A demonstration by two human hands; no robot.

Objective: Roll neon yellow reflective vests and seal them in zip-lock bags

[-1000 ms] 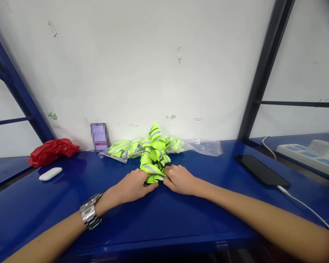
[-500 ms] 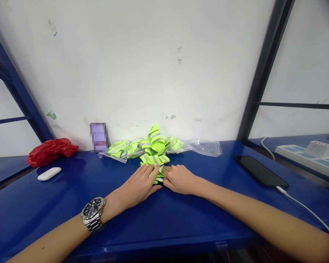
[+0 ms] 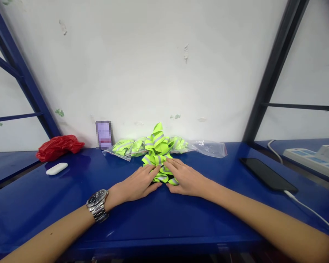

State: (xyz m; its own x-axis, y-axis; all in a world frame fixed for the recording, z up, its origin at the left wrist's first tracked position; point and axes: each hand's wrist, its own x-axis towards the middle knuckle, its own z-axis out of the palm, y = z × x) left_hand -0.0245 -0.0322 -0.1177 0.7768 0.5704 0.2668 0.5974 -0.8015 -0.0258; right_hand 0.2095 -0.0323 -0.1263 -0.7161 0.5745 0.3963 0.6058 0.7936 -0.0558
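Note:
A heap of neon yellow-green strap with grey stripes [image 3: 159, 143] lies in folds at the middle of the blue table [image 3: 164, 215]. My left hand [image 3: 138, 182], with a metal watch [image 3: 98, 205] on the wrist, rests on the near left side of the folds, its thumb apart from the fingers. On the near right side, my right hand [image 3: 188, 178] lies over the folds, fingers extended and thumb apart. Loops of strap show between the two hands. Neither hand is closed round the strap.
Clear bags with neon strap [image 3: 123, 147] and a flat clear bag [image 3: 210, 148] lie along the wall. A red plastic bag [image 3: 59, 147], white case [image 3: 57, 168] and upright phone [image 3: 104, 134] are left. A black phone [image 3: 267, 174] with cable and a power strip [image 3: 312, 159] are right.
My right hand has uncurled and spread its fingers over the strap, and more loops show between the hands. My left hand stays beside the folds. The view has shifted slightly.

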